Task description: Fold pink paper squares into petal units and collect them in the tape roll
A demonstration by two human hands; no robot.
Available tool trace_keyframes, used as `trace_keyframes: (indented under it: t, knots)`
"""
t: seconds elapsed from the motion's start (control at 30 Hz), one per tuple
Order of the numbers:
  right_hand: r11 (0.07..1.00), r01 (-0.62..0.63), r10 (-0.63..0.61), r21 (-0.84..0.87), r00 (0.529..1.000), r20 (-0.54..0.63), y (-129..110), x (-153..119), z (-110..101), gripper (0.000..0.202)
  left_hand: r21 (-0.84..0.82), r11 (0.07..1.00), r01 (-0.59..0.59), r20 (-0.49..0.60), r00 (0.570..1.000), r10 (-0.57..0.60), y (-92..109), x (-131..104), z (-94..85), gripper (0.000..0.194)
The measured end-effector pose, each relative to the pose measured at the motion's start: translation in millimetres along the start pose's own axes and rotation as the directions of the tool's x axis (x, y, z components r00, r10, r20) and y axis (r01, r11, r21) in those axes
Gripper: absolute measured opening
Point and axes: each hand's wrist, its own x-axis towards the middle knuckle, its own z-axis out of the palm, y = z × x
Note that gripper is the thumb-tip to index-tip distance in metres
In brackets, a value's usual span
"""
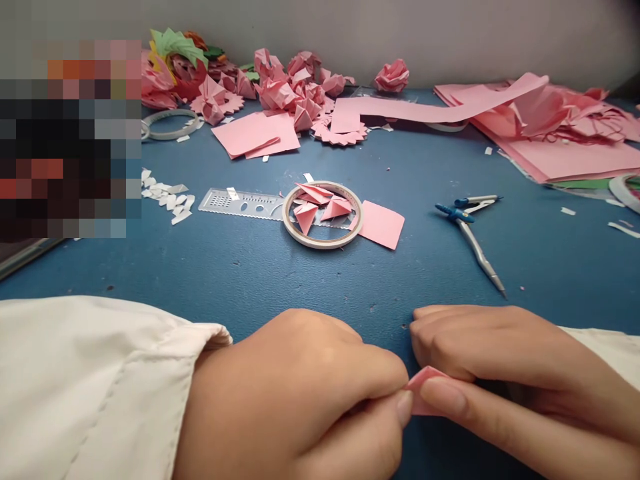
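Note:
A small folded piece of pink paper [425,399] is pinched between my two hands at the bottom right of centre. My left hand [310,393] grips its left end between thumb and curled forefinger. On its right side, the thumb of my right hand [500,373] presses the paper, with the other fingers curled behind. Most of the paper's lower part is hidden by my fingers. Beyond my hands lies a roll of double-sided tape [287,230] with several small folded pink pieces [336,208] inside its ring. A pink paper square [383,225] touches the roll's right side.
A clear plastic ruler [240,203] lies partly under the tape roll. A blue and silver compass [475,243] rests to the right. Pink paper flowers [280,90], pink sheets [550,153] and white scraps [167,197] lie about the blue table [240,273]. The upper left is pixelated.

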Motion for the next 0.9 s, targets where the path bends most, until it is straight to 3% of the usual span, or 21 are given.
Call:
trace_keyframes:
  t: [0.17, 0.27, 0.37, 0.43, 0.5, 0.53, 0.57, 0.6, 0.67, 0.73, 0.8, 0.9]
  knots:
    - [0.999, 0.006, -0.002, 0.051, 0.998, -0.069, 0.2, -4.7, 4.4, 0.051, -0.236, 0.968, -0.090, -0.122, 0.991, 0.063, -3.7, -7.7, -2.5, 0.031]
    - [1.000, -0.028, 0.026, -0.003, 0.956, -0.294, 0.1, -7.4, 12.1, 0.045, -0.210, 0.973, -0.099, -0.113, 0.991, 0.076, -5.1, -10.9, -0.1, 0.027]
    - [0.999, 0.038, -0.034, 0.018, 0.983, -0.182, -0.5, -4.4, 12.4, 0.043, -0.174, 0.977, -0.124, -0.165, 0.982, 0.096, -5.5, -10.5, 4.7, 0.030]
    - [0.999, 0.036, -0.034, 0.023, 0.995, -0.092, -1.0, -1.5, 9.9, 0.044, -0.137, 0.983, -0.126, -0.233, 0.968, 0.092, -5.0, -8.8, 4.2, 0.035]
    - [0.998, 0.043, -0.049, -0.046, 0.991, -0.125, -0.4, 0.0, 10.2, 0.046, -0.074, 0.991, -0.114, -0.239, 0.966, 0.093, -3.1, -7.0, -2.1, 0.040]
    - [0.991, 0.065, -0.084, -0.118, 0.982, -0.167, 0.5, 0.3, 12.2, 0.047, -0.056, 0.992, -0.112, -0.184, 0.978, 0.100, -1.7, -6.3, -7.0, 0.042]
    - [0.973, 0.090, -0.137, -0.213, 0.967, -0.214, 1.9, 0.4, 15.2, 0.049, 0.005, 0.999, -0.039, -0.004, 0.999, 0.039, -0.2, -5.7, -12.2, 0.039]
    - [0.944, 0.109, -0.196, -0.311, 0.944, -0.265, 3.8, 0.4, 18.7, 0.051, 0.029, 0.998, -0.060, 0.041, 0.997, 0.058, 1.3, -5.1, -17.1, 0.035]
    - [0.888, 0.103, -0.288, -0.448, 0.884, -0.367, 8.5, 0.5, 24.4, 0.053, 0.079, 0.992, -0.096, 0.050, 0.995, 0.092, 3.1, -3.4, -24.0, 0.035]
    - [0.878, 0.098, -0.312, -0.469, 0.860, -0.404, 13.7, 1.0, 24.6, 0.054, 0.150, 0.976, -0.155, 0.015, 0.988, 0.154, 2.9, -1.0, -26.3, 0.040]
    - [0.865, 0.174, -0.330, -0.470, 0.903, -0.274, 18.5, 2.0, 18.1, 0.052, 0.294, 0.933, -0.208, -0.020, 0.975, 0.223, 0.9, 2.0, -26.6, 0.049]
    - [0.818, 0.224, -0.375, -0.530, 0.906, -0.196, 24.2, 4.8, 4.5, 0.037, 0.489, 0.841, -0.229, -0.106, 0.942, 0.319, -5.6, 6.4, -30.7, 0.051]
